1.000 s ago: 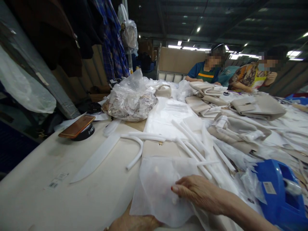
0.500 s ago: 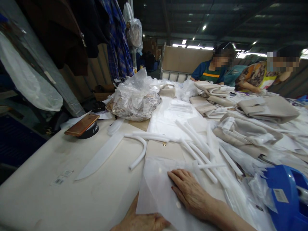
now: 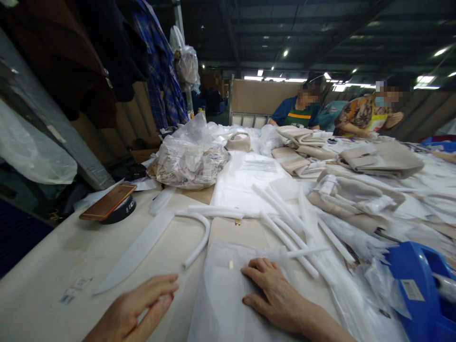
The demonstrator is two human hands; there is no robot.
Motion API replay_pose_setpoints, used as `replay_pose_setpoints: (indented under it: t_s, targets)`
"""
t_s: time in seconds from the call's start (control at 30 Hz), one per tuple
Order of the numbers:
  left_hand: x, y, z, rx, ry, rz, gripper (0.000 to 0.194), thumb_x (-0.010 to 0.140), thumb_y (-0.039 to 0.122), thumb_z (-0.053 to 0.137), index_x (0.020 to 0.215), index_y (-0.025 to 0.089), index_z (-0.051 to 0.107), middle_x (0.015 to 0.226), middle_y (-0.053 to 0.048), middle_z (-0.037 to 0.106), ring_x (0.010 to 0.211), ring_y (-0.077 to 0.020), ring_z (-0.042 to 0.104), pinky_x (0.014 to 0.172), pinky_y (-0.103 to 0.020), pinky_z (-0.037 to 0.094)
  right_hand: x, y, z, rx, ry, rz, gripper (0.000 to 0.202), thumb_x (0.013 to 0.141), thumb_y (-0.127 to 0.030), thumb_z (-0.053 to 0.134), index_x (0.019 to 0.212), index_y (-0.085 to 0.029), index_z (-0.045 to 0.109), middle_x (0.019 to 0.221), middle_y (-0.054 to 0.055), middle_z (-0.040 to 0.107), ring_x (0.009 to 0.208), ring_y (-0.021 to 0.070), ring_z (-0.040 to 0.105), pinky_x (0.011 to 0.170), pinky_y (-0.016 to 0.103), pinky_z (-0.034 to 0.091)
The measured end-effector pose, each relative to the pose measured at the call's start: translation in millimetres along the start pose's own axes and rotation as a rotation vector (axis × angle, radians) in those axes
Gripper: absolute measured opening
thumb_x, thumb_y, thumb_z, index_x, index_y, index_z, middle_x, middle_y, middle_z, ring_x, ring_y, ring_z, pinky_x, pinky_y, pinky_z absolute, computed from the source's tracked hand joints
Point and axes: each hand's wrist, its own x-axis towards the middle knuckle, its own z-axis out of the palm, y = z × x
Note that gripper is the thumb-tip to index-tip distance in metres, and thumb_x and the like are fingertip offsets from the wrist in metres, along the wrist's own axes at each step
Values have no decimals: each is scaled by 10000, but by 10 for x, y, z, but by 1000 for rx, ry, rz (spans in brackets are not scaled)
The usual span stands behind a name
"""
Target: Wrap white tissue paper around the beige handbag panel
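Right hand flat, fingers spread, on white pouch lengthwise away; left hand loosely open, empty.

A phone lies at the worktop's left; foam tubes lie centre, a tape dispenser lower right.

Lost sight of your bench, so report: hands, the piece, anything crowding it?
Right hand flat on white sheet over beige bag. Left hand open, off the sheet, above table. White foam tubes beside the sheet.
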Motion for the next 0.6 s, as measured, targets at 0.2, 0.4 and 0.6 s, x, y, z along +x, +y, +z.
replay_pose_setpoints:
  t_s: [0.2,0.4,0.6]
  targets:
    - [776,723,442,185,-156,195,254,872,143,432,1024,169,634,1075,-76,625,1061,-204,540,984,-330,400,9,47,5,24,7,-22,463,800,-400,628,1214,-197,580,1191,104,559,1083,267,482,958,425,347]
    - [830,676,842,236,-213,175,198,795,235,626,974,158,594,1076,-86,535,1060,-242,477,951,-379,379,-57,116,46,-13,136,-4,414,759,-456,675,1096,-220,633,1108,72,587,1037,251,503,920,406,368]
    - [857,719,712,231,-311,141,314,764,329,675,1010,165,568,1047,-70,524,1055,-245,468,927,-357,375,-67,160,138,-50,230,85,472,716,-551,681,983,-168,609,1027,90,565,966,272,504,889,453,380]
